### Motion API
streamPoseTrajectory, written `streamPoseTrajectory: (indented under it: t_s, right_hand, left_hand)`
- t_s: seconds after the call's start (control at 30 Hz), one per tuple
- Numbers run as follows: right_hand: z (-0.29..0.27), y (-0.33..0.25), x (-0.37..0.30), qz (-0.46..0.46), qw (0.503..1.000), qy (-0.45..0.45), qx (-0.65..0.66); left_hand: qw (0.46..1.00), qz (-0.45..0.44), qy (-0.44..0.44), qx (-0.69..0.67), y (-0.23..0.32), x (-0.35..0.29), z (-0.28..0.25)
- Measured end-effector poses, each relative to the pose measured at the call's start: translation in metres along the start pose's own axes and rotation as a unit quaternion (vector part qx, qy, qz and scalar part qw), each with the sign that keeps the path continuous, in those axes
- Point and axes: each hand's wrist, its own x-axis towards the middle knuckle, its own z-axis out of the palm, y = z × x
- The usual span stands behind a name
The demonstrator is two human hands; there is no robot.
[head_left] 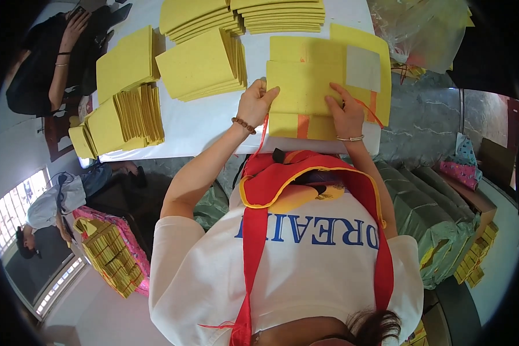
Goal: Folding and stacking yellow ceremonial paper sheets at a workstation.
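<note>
On the table's near right part lies a yellow folded paper sheet (303, 86), on top of wider yellow sheets with orange strips. My left hand (256, 106) is closed at its left edge, thumb against curled fingers, pinching the paper. A thin red ribbon (264, 132) hangs just below that hand. My right hand (347, 115) rests on the sheet's right side with thumb and fingers apart. Beside it another red ribbon (370, 112) runs outward. A pale grey rectangle (363, 69) lies on the yellow sheet under and right of the folded one.
Stacks of folded yellow paper (199, 63) cover the white table's (213, 115) left and far parts. A clear plastic bag (418, 29) hangs at the far right. Green wrapped bundles (415, 219) stand to my right. Another person (46, 63) sits at left; one more (57, 196) is farther off.
</note>
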Motion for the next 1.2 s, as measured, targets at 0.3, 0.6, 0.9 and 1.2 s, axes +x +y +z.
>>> streamPoseTrajectory:
  t_s: [0.3, 0.6, 0.9, 1.2]
  right_hand:
    - [0.001, 0.001, 0.001, 0.02, 1.0, -0.002, -0.008]
    - [-0.001, -0.004, 0.003, 0.025, 0.999, -0.035, -0.019]
    - [-0.001, -0.004, -0.029, -0.233, 0.915, -0.078, -0.321]
    - [0.001, 0.003, -0.033, -0.191, 0.927, -0.147, -0.287]
  left_hand:
    - [0.876, 0.382, 0.127, 0.265, 0.045, -0.042, -0.001]
    - [0.776, 0.409, 0.012, 0.48, 0.034, -0.016, 0.038]
    - [0.758, 0.407, 0.013, 0.51, 0.024, -0.011, 0.043]
    - [0.716, 0.455, -0.042, 0.528, 0.036, -0.015, 0.033]
